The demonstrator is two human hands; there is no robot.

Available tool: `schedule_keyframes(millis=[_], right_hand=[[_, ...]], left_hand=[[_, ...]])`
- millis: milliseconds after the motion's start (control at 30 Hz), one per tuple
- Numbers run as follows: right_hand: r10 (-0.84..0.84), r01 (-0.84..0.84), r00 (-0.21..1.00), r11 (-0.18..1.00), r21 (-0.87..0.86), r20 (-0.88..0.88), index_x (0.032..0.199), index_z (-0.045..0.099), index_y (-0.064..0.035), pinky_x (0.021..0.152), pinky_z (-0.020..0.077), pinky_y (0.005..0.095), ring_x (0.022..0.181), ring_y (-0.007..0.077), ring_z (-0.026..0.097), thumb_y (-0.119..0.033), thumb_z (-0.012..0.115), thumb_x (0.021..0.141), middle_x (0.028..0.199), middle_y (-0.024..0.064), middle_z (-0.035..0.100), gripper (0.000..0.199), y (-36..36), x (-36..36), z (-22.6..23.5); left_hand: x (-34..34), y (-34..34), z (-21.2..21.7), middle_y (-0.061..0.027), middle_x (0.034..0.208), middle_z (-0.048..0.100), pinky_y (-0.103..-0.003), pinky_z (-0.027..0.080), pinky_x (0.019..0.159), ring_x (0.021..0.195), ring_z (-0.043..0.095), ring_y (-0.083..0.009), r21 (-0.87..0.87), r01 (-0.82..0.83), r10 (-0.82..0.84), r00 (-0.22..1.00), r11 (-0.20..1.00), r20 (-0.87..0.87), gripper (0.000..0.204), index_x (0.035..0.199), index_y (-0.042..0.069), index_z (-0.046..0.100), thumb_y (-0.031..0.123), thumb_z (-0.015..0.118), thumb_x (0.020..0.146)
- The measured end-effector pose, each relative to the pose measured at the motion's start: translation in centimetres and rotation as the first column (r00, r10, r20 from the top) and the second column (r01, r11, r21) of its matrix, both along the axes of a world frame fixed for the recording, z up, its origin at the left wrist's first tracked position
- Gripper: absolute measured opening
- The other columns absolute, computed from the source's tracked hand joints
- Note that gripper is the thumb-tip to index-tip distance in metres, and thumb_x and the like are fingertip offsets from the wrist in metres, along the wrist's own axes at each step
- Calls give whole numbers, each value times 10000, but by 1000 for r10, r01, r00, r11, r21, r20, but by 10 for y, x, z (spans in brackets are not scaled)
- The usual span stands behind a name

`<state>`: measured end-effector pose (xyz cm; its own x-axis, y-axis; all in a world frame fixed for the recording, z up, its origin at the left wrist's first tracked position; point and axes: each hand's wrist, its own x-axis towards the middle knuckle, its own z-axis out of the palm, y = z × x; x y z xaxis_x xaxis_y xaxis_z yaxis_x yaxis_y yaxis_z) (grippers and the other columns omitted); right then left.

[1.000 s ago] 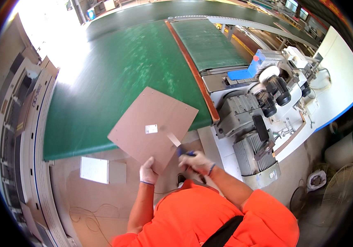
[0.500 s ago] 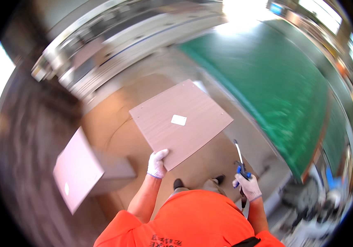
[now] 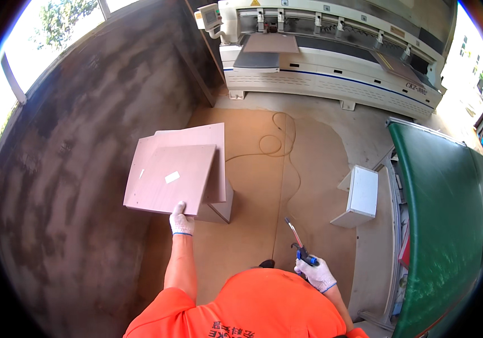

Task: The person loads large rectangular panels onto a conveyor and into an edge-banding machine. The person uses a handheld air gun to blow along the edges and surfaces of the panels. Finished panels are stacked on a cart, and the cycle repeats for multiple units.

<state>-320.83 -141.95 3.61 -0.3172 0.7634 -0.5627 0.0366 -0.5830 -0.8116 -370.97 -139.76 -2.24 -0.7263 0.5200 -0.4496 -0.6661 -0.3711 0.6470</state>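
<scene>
A pinkish wood-grain panel (image 3: 188, 163) with a small white label is held at its near edge by my left hand (image 3: 181, 223), which wears a white glove. It overlaps another pink panel (image 3: 214, 132) lying on a low box-like stand (image 3: 224, 207); whether the two touch I cannot tell. My gloved right hand (image 3: 318, 275) grips an air blow gun (image 3: 302, 252) with blue and black parts and a slim metal nozzle. That nozzle points forward over the floor, away from the panels.
A thin hose (image 3: 270, 147) loops across the brown floor sheet (image 3: 252, 191). To the right are a small white bench-like piece (image 3: 363, 191) and a green-covered table (image 3: 444, 225). A long drilling machine (image 3: 320, 79) spans the back; a dark wall (image 3: 83, 141) borders the left.
My view has turned left. The panel in my left hand has gone from in front of me to over the panel on the stand. The blow gun remains in my right hand.
</scene>
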Motion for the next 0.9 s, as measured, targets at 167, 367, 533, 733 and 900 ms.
schedule_keyframes(millis=[167,367,533,733,900], right_hand=[[57,-53,992,998,-43,108,1048,675,-3,730,513,282,771,118,632,-166,741,960,848,19,669,196,8,-9,-6],[-28,29,989,1000,-9,148,1067,668,-4,748,536,302,794,130,650,-129,742,959,884,28,675,180,11,25,-1],[-131,140,977,989,-41,168,1053,674,9,683,505,279,735,108,615,-138,748,948,833,10,648,196,-13,28,-18],[-277,279,955,960,-11,104,1025,683,6,645,479,277,699,93,584,-211,749,943,795,-5,627,241,-34,80,-34],[-37,71,834,997,-41,551,1062,774,-109,714,500,313,732,153,640,-440,751,906,817,22,706,367,-57,157,-22]], left_hand=[[-47,27,-24,-136,1165,687,-454,562,996,1062,674,-286,66,-37,33,997,997,66,235,1167,-17,646,78,681,955],[-40,23,-81,-172,1167,667,-445,615,807,1027,668,-311,-564,96,-82,995,820,51,239,1154,23,638,152,694,961],[-84,59,-92,-137,1266,645,-581,602,861,1100,656,-323,-531,-46,-21,993,846,-119,360,1338,112,576,215,650,1001],[-163,55,-111,-110,1396,588,-656,525,903,1188,610,-366,-553,43,-171,969,832,-181,478,1393,129,529,293,655,962],[-109,48,-112,-138,1544,520,-581,423,1124,1383,520,-354,-536,27,-183,953,843,-240,659,1528,85,508,512,531,1027]])
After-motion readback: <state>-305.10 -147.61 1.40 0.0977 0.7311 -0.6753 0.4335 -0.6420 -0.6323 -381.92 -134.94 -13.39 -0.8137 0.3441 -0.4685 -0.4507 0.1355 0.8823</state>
